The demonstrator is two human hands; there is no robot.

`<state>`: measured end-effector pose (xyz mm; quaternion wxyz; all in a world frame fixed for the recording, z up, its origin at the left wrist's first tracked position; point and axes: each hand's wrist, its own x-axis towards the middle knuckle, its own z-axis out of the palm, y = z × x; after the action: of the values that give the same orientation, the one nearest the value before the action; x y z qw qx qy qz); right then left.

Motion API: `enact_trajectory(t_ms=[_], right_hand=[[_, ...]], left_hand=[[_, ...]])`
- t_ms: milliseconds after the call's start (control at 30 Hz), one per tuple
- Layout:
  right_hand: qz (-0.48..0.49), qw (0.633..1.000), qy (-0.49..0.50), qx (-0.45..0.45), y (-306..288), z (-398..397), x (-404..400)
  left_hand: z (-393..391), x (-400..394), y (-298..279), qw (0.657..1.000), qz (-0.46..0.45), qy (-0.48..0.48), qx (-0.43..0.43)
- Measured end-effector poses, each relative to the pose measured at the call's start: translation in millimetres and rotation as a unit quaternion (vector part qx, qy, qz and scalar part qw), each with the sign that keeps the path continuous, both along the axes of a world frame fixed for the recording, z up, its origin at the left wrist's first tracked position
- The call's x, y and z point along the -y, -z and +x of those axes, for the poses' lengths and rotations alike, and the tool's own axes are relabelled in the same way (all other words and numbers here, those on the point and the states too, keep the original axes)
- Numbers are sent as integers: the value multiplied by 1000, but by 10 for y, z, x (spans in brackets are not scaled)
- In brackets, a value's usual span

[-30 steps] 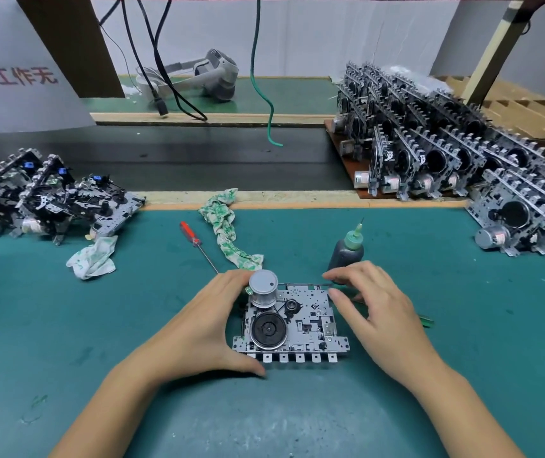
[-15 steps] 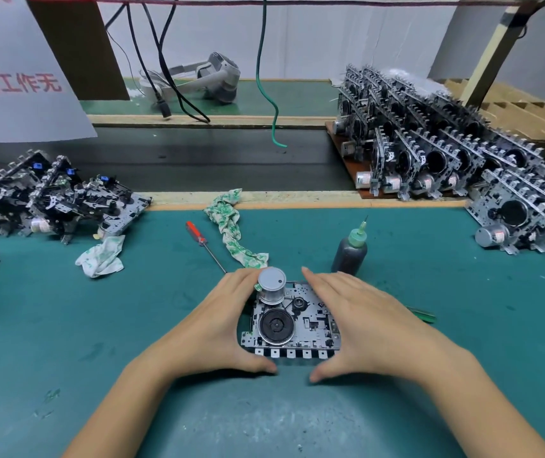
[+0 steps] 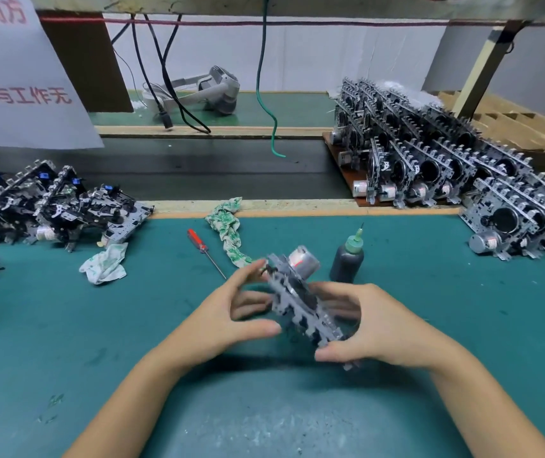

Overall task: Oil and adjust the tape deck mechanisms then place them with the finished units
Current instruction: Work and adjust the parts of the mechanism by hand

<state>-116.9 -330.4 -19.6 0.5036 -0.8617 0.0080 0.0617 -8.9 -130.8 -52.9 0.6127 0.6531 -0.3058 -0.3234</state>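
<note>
A second ago the deck lay flat on the table with its motor pointing up, the hands just closing in on its sides. Now it is lifted off the mat and tipped up on edge, slanting from upper left to lower right, the motor at the far top end. The left hand has come off the flat grip: its thumb and fingers are curled narrowly toward the deck's left face, fingertips at or very near the metal, though blur hides whether they press it. The right hand grips the lower right end, thumb on the near edge and fingers curled behind the plate. The camera view has also dipped and drawn closer.

The table is covered by a teal mat, worn pale near the person. The oil bottle stands upright just beyond the deck, beside the motor. A red-handled screwdriver lies to the left of a twisted green-and-white rag; a second rag sits further left. Unfinished decks are heaped at the left edge; finished decks stand in rows at right. Behind a dark belt, a headset and cables lie on a rear shelf, with a paper sign hanging top left.
</note>
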Motion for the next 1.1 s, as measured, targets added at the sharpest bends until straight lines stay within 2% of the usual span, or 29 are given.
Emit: enact_trajectory(t_ms=[67, 167, 233, 300, 367, 433, 500, 567, 700, 800, 867, 900, 1033, 1100], right_hand=[[218, 975, -48, -14, 28, -31, -116], [423, 894, -124, -72, 85, -19, -371], [470, 866, -148, -90, 98, 15, -416], [466, 872, -99, -112, 126, 12, -326], [421, 900, -34, -106, 196, 4, -163], [322, 942, 26, -90, 226, 4, -49], [240, 967, 31, -86, 211, 1, -14], [176, 980, 31, -91, 208, -3, 17], [131, 981, 139, -36, 123, -49, 196], [-112, 964, 238, 26, 159, -112, 454], [-255, 946, 201, 15, 217, -129, 528], [-297, 940, 166, -4, 251, -125, 534], [-332, 937, 101, -28, 335, -91, 538], [-255, 962, 95, -34, 310, -88, 513]], left_hand=[[-52, 51, 16, 982, -49, 57, -171], [-134, 142, 34, 912, -116, 73, -387], [-195, 203, 8, 872, -160, 97, -452], [-247, 257, -53, 873, -187, 109, -436], [-292, 279, -96, 870, -217, 117, -426], [-294, 272, -68, 851, -231, 109, -459], [-276, 258, -9, 838, -238, 90, -482], [-252, 262, 17, 850, -228, 63, -471], [-180, 238, 62, 875, -205, 70, -434], [-158, 222, 118, 892, -194, 87, -399], [-161, 219, 141, 891, -195, 107, -396], [-163, 220, 153, 887, -199, 115, -400], [-178, 237, 172, 887, -187, 87, -412], [-185, 239, 187, 882, -174, 71, -433]])
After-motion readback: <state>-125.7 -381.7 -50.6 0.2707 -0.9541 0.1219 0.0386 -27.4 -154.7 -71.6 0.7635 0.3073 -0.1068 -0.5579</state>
